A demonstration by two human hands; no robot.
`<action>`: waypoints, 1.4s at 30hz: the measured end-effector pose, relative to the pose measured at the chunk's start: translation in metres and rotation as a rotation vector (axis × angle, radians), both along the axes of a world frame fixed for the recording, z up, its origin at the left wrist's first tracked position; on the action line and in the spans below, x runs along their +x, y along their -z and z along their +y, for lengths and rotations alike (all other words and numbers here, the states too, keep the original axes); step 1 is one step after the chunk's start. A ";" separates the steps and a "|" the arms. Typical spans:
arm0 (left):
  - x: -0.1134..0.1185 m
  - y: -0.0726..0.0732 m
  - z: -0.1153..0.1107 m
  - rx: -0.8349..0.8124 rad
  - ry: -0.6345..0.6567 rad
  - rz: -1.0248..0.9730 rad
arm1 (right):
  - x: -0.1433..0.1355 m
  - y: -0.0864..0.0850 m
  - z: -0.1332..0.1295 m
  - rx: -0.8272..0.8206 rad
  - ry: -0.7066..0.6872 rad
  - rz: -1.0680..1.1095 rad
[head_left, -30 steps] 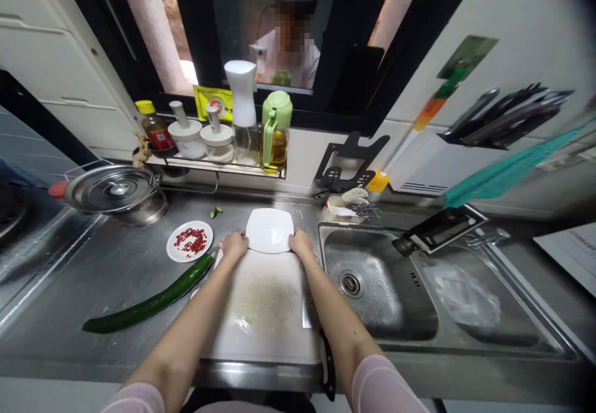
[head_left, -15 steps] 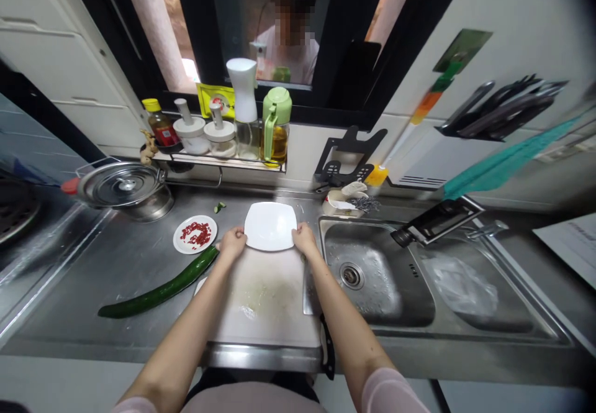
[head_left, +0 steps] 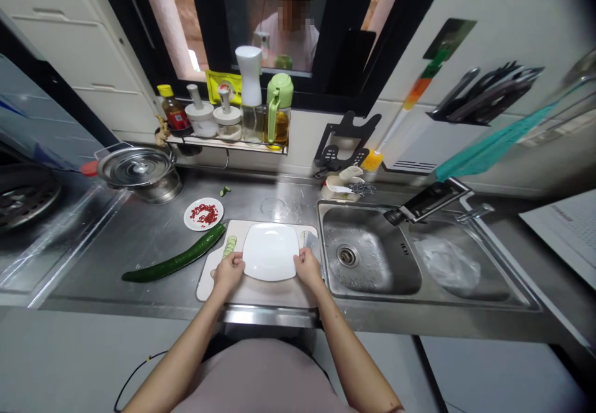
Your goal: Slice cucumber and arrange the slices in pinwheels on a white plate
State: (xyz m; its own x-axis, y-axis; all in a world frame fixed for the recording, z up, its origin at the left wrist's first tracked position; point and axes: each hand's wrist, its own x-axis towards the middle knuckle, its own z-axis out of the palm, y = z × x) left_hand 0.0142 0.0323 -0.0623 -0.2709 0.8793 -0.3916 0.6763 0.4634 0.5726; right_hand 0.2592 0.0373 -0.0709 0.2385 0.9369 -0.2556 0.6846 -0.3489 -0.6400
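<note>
A white squarish plate (head_left: 270, 251) is held level between my two hands, over the cutting board (head_left: 274, 296). My left hand (head_left: 229, 271) pinches its left edge, and my right hand (head_left: 308, 265) grips the right edge. Cucumber slices (head_left: 230, 246) lie in a row on the board, just beyond my left hand. Part of a knife blade (head_left: 311, 243) shows past my right hand; its handle is hidden. Left of the board lies a long green cucumber (head_left: 177, 260). A small white plate (head_left: 203, 214) with chopped red pieces sits behind the cucumber.
On the right is a steel sink (head_left: 372, 258) with a tap (head_left: 423, 205) above it. A lidded steel pot (head_left: 139, 174) stands at the back left. Bottles and jars line a wall shelf (head_left: 228, 143). A knife holder (head_left: 433, 143) hangs on the wall.
Both hands have brought the white squarish plate from the counter behind the board toward my body, over the board. The camera view has shifted, and the cucumber slices now show.
</note>
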 end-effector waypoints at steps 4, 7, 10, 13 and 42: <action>-0.004 0.004 -0.021 -0.019 0.024 0.050 | -0.008 0.008 -0.025 -0.018 0.008 -0.022; -0.006 0.007 -0.027 -0.023 0.033 0.090 | -0.012 0.010 -0.031 -0.042 -0.001 -0.048; -0.007 0.009 -0.030 -0.025 0.043 0.107 | -0.016 0.010 -0.032 -0.066 -0.009 -0.084; -0.006 0.010 -0.030 -0.026 0.052 0.117 | -0.018 0.009 -0.032 -0.078 -0.014 -0.119; -0.051 0.014 -0.035 0.057 -0.028 0.271 | -0.007 -0.004 -0.039 0.058 -0.135 -0.125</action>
